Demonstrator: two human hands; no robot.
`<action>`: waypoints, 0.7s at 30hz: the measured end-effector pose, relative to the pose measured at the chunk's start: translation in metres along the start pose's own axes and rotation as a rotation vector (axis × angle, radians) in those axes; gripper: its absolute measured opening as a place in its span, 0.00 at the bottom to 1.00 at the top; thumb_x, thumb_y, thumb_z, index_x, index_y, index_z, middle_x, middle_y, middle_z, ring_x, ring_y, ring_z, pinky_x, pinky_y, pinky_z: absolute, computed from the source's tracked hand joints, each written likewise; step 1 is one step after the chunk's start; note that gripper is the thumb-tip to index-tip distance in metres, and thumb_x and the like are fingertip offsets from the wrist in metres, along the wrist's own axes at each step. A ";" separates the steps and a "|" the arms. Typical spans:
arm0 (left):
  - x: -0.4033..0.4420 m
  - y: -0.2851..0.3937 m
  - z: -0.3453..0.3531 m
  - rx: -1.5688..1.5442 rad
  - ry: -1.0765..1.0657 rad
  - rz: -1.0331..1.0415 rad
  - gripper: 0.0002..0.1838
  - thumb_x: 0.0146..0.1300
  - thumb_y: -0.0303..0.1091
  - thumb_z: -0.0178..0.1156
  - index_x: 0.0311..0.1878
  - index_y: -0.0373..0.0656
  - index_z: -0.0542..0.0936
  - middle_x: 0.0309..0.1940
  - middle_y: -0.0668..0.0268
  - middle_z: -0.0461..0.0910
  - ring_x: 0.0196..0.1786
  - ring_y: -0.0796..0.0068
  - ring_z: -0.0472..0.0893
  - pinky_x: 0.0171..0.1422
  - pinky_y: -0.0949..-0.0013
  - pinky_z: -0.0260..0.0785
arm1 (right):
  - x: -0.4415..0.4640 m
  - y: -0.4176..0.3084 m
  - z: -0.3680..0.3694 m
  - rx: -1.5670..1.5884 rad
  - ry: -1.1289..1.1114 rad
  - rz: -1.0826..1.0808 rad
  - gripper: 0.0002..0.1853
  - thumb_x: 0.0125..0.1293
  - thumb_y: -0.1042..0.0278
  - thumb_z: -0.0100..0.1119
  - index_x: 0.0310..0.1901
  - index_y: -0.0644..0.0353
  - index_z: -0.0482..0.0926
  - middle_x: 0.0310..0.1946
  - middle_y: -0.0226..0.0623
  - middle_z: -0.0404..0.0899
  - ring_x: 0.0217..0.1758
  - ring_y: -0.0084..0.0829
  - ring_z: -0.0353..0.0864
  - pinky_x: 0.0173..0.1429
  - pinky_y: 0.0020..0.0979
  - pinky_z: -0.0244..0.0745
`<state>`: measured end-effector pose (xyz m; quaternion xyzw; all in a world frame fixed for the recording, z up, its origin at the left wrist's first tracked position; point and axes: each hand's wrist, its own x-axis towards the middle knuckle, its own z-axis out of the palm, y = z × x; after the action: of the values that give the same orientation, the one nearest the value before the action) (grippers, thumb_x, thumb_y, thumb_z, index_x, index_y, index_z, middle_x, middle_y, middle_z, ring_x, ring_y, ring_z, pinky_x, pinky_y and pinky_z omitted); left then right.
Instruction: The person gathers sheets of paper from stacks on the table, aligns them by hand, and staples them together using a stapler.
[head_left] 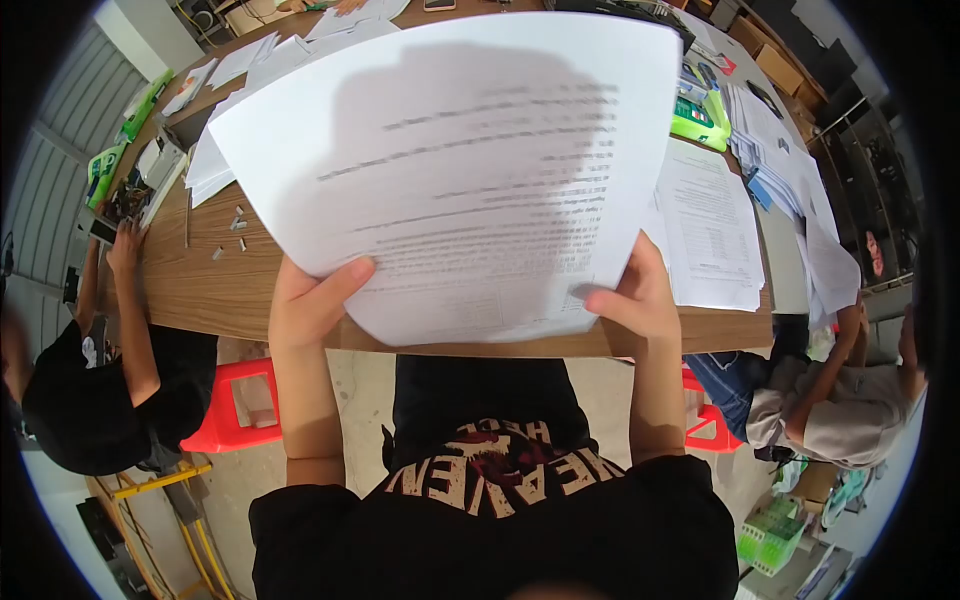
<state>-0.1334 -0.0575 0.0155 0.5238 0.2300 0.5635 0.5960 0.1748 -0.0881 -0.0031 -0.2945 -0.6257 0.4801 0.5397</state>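
A large white sheaf of printed paper (470, 190) is held up over the near edge of the table, its text upside down to me and partly blurred. My left hand (315, 295) grips the lower left edge, thumb on top and fingers hidden underneath. At the lower right edge, my right hand (637, 290) pinches the paper in the same way. A shadow falls across the middle of the page. How many sheets are in the sheaf I cannot tell. To the right of my right hand lies a printed paper stack (710, 225).
The wooden table (225, 285) carries small metallic pieces (238, 222), loose papers (245, 62) and a green package (700, 118). One person (110, 370) sits at the left, another person (840, 390) at the right with papers. Red stools (235, 405) stand below.
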 end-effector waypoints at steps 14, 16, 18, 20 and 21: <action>-0.008 0.003 0.056 0.387 0.061 0.008 0.19 0.59 0.24 0.56 0.53 0.30 0.68 0.47 0.61 0.73 0.50 0.74 0.70 0.56 0.70 0.62 | 0.005 0.006 0.053 -0.501 0.473 -0.093 0.10 0.58 0.73 0.59 0.40 0.68 0.76 0.25 0.35 0.79 0.24 0.18 0.73 0.28 0.21 0.66; -0.013 -0.007 0.050 0.353 0.021 0.014 0.19 0.59 0.24 0.56 0.53 0.30 0.69 0.47 0.62 0.73 0.51 0.74 0.70 0.56 0.70 0.62 | 0.000 0.015 0.053 -0.533 0.517 -0.112 0.10 0.58 0.73 0.59 0.40 0.68 0.76 0.25 0.35 0.79 0.24 0.18 0.73 0.28 0.21 0.67; -0.014 -0.024 0.036 0.319 -0.020 0.029 0.18 0.59 0.25 0.56 0.53 0.30 0.69 0.47 0.62 0.73 0.51 0.74 0.70 0.56 0.70 0.62 | -0.004 0.018 0.053 -0.551 0.561 -0.116 0.10 0.59 0.72 0.59 0.40 0.68 0.75 0.28 0.37 0.80 0.27 0.20 0.74 0.31 0.21 0.68; -0.016 -0.047 0.017 0.542 -0.070 0.011 0.17 0.60 0.26 0.55 0.52 0.31 0.70 0.48 0.63 0.74 0.52 0.73 0.70 0.56 0.70 0.61 | -0.006 0.016 0.053 -0.482 0.545 -0.121 0.11 0.59 0.73 0.59 0.41 0.69 0.75 0.30 0.37 0.80 0.29 0.21 0.75 0.32 0.22 0.68; -0.019 -0.053 0.015 0.540 -0.068 0.008 0.17 0.60 0.26 0.55 0.52 0.31 0.70 0.48 0.63 0.74 0.52 0.73 0.70 0.56 0.70 0.61 | -0.005 0.016 0.053 -0.411 0.529 -0.142 0.11 0.59 0.73 0.58 0.42 0.69 0.74 0.32 0.38 0.80 0.31 0.21 0.75 0.34 0.22 0.69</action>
<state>-0.1019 -0.0703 -0.0322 0.6834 0.3497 0.4660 0.4399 0.1229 -0.1018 -0.0176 -0.4672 -0.5667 0.2121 0.6447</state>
